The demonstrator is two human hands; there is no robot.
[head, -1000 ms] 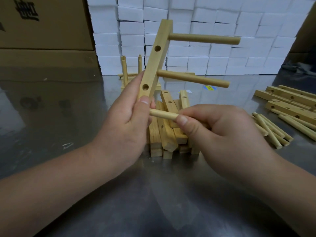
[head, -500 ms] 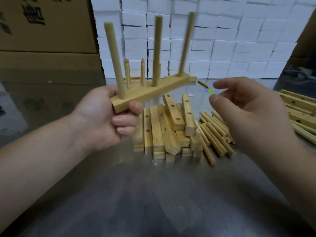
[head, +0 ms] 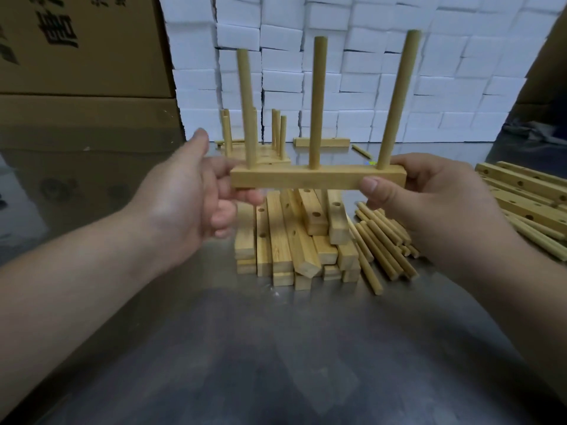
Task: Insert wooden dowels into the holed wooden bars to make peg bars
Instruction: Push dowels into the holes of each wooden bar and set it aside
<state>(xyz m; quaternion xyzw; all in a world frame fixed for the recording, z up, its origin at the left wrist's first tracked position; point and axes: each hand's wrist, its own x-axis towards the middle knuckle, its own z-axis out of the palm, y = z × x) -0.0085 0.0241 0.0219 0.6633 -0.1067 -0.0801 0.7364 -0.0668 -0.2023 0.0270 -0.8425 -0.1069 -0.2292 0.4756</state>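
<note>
A pale rectangular wooden bar (head: 317, 178) with three upright round dowels is held level in the air above the stack of loose holed wooden bars (head: 294, 237). The right hand (head: 429, 194) pinches its right end, thumb in front; the left hand (head: 196, 191) touches the left end, fingers loosely spread. This peg bar looks finished — next, likely, it is set among the finished ones (head: 260, 139) behind, kept level.

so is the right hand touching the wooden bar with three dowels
Touching. The head view shows the right hand pinching the right end of the wooden bar with three upright dowels, thumb pressed on its front face, fingers wrapped behind.
</note>
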